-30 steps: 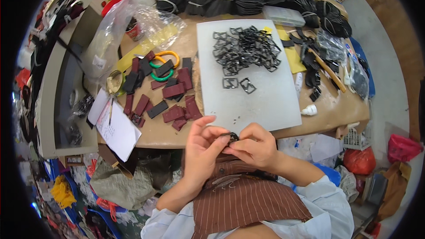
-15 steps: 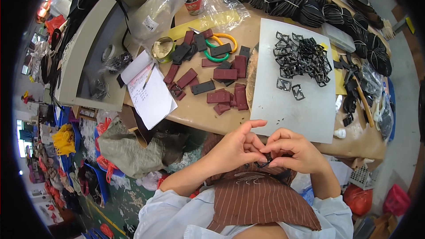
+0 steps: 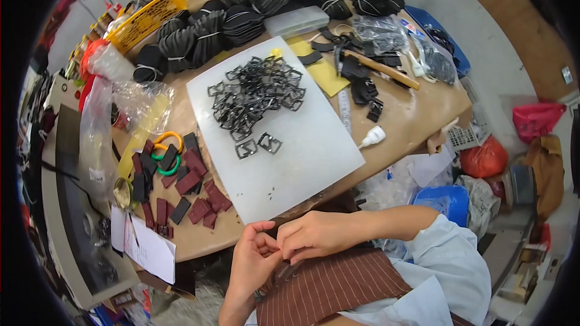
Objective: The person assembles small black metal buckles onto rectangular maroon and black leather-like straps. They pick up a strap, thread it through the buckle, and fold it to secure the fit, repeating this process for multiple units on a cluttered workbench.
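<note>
My left hand [image 3: 252,261] and my right hand [image 3: 314,236] meet at the near edge of the table, just over the striped brown apron [image 3: 344,278]. Thumbs and fingertips of both are pinched together on a small black piece, mostly hidden behind the fingers now, so its kind cannot be made out. The left index finger sticks out loosely. Beyond the hands lies a white board [image 3: 290,175], bearing a heap of black square buckles [image 3: 257,93]. Two of them, including one loose buckle [image 3: 270,142], lie apart at the heap's near side.
Left of the board are maroon and black rectangular pieces [image 3: 188,180], scissors with orange and green handles [image 3: 168,165], an open tin [image 3: 122,193] and a notebook [image 3: 151,250]. Bundled black cords [image 3: 241,22] line the back. A hammer [image 3: 380,69] and white bottle [image 3: 373,137] lie right.
The view has swung to the right, so the table things appear further left. My right hand has turned over the left fingertips, hiding the small black piece that showed between them before.
</note>
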`<state>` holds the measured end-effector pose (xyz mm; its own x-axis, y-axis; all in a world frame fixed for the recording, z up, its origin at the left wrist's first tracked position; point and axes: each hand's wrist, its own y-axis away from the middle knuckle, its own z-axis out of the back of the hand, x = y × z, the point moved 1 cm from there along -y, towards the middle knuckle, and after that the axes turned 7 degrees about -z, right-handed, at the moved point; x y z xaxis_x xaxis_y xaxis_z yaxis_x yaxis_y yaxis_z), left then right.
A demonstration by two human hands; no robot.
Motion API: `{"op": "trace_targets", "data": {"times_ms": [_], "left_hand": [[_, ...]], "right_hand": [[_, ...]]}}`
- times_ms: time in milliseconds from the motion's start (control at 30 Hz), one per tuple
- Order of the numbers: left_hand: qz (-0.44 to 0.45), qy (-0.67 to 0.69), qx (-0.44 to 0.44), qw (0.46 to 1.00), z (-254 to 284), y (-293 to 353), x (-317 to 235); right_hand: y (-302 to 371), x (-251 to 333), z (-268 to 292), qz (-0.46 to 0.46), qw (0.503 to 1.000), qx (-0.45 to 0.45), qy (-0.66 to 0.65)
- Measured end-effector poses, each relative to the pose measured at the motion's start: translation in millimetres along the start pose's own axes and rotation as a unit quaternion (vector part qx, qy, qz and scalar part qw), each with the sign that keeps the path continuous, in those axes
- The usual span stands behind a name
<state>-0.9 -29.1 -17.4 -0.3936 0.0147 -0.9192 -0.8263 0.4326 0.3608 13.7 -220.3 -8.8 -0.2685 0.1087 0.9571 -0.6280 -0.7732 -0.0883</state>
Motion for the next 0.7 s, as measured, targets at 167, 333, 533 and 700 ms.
{"op": "trace_targets", "data": {"times_ms": [167,333,533,700], "left_hand": [[-0.03,0.065,-0.039,0.997,-9.4,-15.2,-0.4],[-0.088,0.078,-0.086,0.989,-3.6,-24.1,-2.7],[-0.104,0.044,-0.072,0.991,-5.6,-33.2,-0.6],[-0.121,0.053,-0.088,0.987,-1.6,-34.1,2.2]], "right_hand": [[30.7,-6.4,24.6,0.015,0.964,-0.184,0.193],[112.7,-39.6,109.2,-0.217,0.788,-0.36,0.449],[144.5,-60.0,122.6,-0.237,0.792,-0.323,0.461],[212.1,-72.6,157.0,-0.283,0.72,-0.419,0.475]]}}
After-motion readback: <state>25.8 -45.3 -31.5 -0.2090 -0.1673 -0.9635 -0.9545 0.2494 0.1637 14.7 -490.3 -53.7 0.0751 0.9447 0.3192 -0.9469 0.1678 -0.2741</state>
